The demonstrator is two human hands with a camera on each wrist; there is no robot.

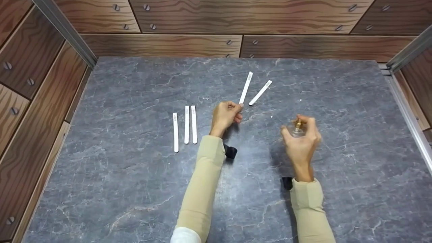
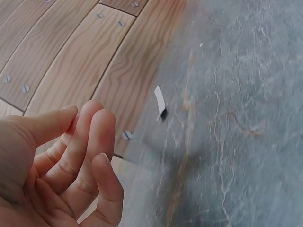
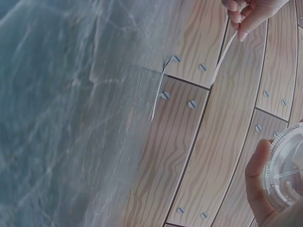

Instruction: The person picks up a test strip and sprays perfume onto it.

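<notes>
My left hand (image 1: pixel 225 116) pinches the lower end of a white paper test strip (image 1: pixel 246 87) between thumb and fingertips. In the right wrist view this strip (image 3: pixel 224 57) hangs out from the fingers above the table. My right hand (image 1: pixel 302 141) grips a clear glass perfume bottle (image 3: pixel 284 170) with a gold spray top (image 1: pixel 298 123). One finger lies at the top of the sprayer. A second, slanted strip (image 1: pixel 260 92) lies just right of the held one, with small dark print near its upper end.
Three more printed strips (image 1: pixel 176 132) lie upright side by side, left of my left hand. Small white specks (image 1: pixel 271 116) dot the grey marbled table (image 1: pixel 135 189). Wood-patterned walls (image 1: pixel 189 17) close off the back and sides, with a metal rail (image 1: pixel 410 118) on the right.
</notes>
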